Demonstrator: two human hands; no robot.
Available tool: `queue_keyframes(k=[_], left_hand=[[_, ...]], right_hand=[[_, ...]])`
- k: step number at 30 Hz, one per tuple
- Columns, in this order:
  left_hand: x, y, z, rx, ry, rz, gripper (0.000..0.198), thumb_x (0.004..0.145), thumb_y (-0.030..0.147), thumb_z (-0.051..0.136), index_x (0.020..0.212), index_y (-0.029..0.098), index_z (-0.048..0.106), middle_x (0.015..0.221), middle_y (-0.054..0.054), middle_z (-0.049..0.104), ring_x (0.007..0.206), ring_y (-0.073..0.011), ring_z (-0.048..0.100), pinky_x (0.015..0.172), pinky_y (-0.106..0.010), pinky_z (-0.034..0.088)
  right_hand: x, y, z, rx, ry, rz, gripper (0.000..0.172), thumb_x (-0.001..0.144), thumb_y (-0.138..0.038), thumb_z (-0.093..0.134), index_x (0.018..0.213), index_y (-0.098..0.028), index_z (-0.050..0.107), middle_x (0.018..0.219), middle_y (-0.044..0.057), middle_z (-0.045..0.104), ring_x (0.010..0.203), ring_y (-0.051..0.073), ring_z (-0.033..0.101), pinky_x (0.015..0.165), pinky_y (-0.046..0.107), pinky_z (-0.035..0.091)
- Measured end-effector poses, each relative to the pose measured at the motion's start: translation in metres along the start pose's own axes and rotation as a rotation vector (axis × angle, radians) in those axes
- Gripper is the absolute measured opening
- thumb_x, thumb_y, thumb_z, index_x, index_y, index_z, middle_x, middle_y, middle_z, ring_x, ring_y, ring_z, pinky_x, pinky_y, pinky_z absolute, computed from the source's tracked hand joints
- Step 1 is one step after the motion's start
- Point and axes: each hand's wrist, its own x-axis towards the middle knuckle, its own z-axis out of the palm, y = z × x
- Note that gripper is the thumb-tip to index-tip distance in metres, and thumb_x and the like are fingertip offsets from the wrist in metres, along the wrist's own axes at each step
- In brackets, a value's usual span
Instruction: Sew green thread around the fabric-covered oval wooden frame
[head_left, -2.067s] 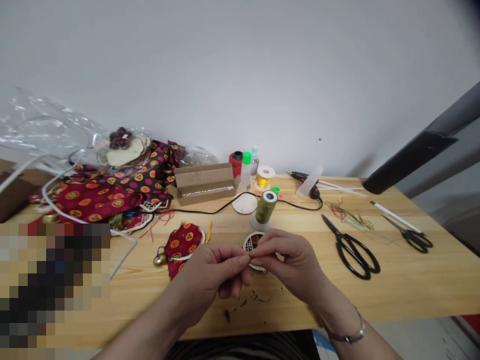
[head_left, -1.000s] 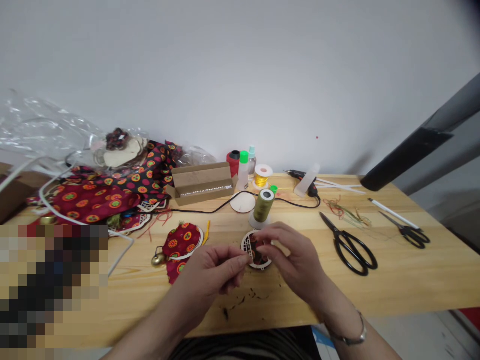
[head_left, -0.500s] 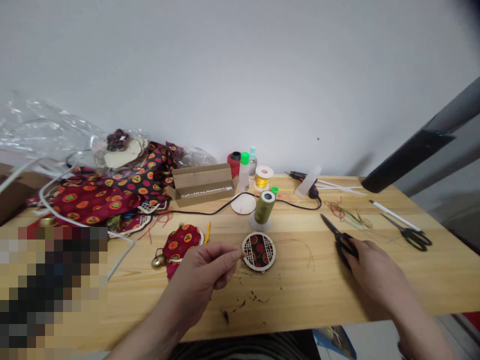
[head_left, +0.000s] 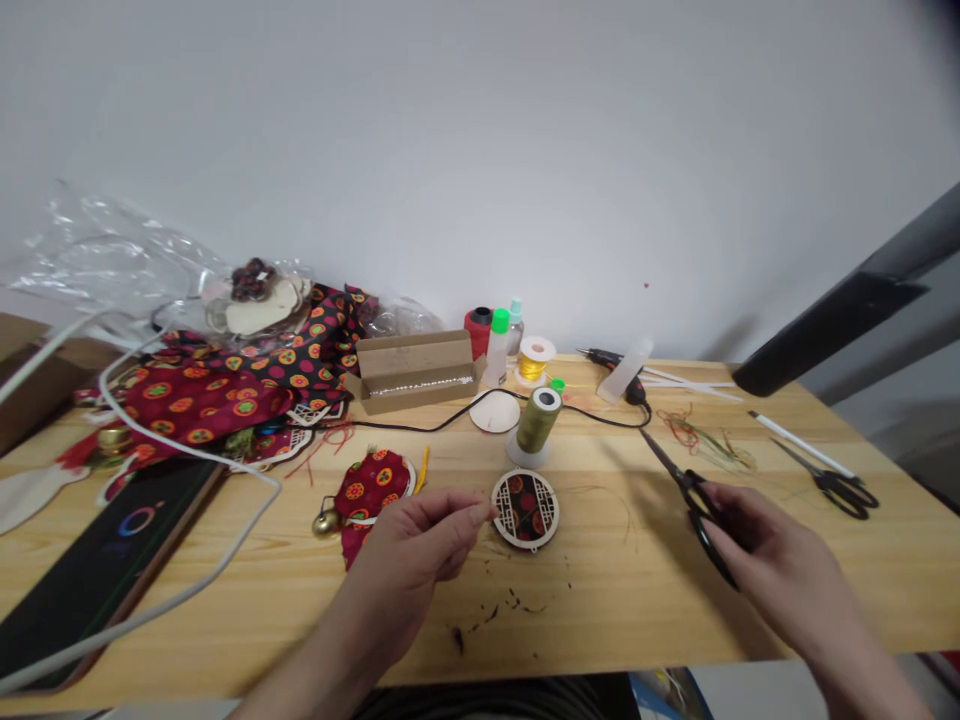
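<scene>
My right hand [head_left: 784,565] grips a pair of black-handled scissors [head_left: 691,488] by the finger loops. Their blades point away to the upper left, and a shadow lies on the table beneath them. Thumb and forefinger of my left hand [head_left: 431,545] are pinched together; whatever is between them is too small to make out. Right by those fingertips lies a round ornament [head_left: 526,508] with a pale lattice frame over dark patterned fabric. A red patterned fabric piece [head_left: 375,488] with a brass bell [head_left: 327,521] is partly hidden behind my left hand.
An olive thread spool [head_left: 538,422] stands behind the ornament. Further back are a cardboard box [head_left: 420,385], bottles, a yellow cord spool [head_left: 535,362] and a glue gun [head_left: 622,372]. A phone [head_left: 112,570] with a white cable lies left; second scissors [head_left: 832,482] lie right.
My right hand has lifted the scissors off the table, with a wider shadow below them. My left hand keeps its pinch beside the ornament. The whole view has shifted slightly.
</scene>
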Motion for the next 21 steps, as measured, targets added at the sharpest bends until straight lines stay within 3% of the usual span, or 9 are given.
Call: queue_keyframes(k=[2, 4, 11, 17, 21], left_hand=[[0.0, -0.001, -0.001, 0.003, -0.007, 0.006, 0.023, 0.065, 0.035, 0.076, 0.069, 0.012, 0.073, 0.046, 0.008, 0.034, 0.046, -0.0053, 0.021, 0.045, -0.023, 0.013], [0.0, -0.002, -0.002, 0.005, -0.018, 0.006, 0.023, 0.066, 0.035, 0.076, 0.069, 0.012, 0.073, 0.046, 0.008, 0.034, 0.046, -0.0054, 0.021, 0.045, -0.023, 0.013], [-0.001, -0.004, -0.002, 0.063, 0.005, 0.038, 0.023, 0.07, 0.036, 0.073, 0.07, 0.013, 0.072, 0.047, 0.008, 0.035, 0.047, -0.0061, 0.022, 0.045, -0.022, 0.015], [-0.004, -0.001, -0.001, 0.131, 0.026, 0.069, 0.023, 0.071, 0.038, 0.072, 0.071, 0.015, 0.072, 0.049, 0.007, 0.038, 0.049, -0.007, 0.024, 0.046, -0.02, 0.019], [-0.008, 0.002, 0.004, 0.238, 0.02, 0.087, 0.021, 0.072, 0.037, 0.07, 0.07, 0.016, 0.074, 0.049, 0.007, 0.04, 0.049, -0.0079, 0.027, 0.047, -0.02, 0.022]], right_hand=[[-0.014, -0.021, 0.002, 0.336, -0.143, -0.008, 0.031, 0.074, -0.041, 0.063, 0.096, -0.018, 0.064, 0.094, 0.011, 0.069, 0.081, 0.023, 0.067, 0.072, 0.03, 0.054], [-0.027, -0.038, 0.009, 0.517, -0.226, -0.026, 0.039, 0.069, -0.042, 0.069, 0.1, -0.019, 0.064, 0.101, 0.012, 0.067, 0.09, 0.025, 0.065, 0.075, 0.03, 0.053], [-0.055, -0.054, 0.045, 0.568, -0.761, -0.013, 0.043, 0.064, -0.044, 0.072, 0.099, -0.019, 0.064, 0.074, 0.003, 0.059, 0.068, 0.019, 0.056, 0.059, 0.026, 0.046], [-0.045, -0.09, 0.032, 0.564, -0.945, 0.053, 0.027, 0.075, -0.039, 0.061, 0.089, -0.016, 0.061, 0.065, -0.002, 0.048, 0.058, 0.011, 0.04, 0.052, 0.02, 0.034], [-0.037, -0.107, 0.021, 0.574, -0.97, 0.037, 0.02, 0.076, -0.032, 0.06, 0.087, -0.015, 0.06, 0.066, -0.003, 0.047, 0.059, 0.01, 0.038, 0.051, 0.019, 0.032]])
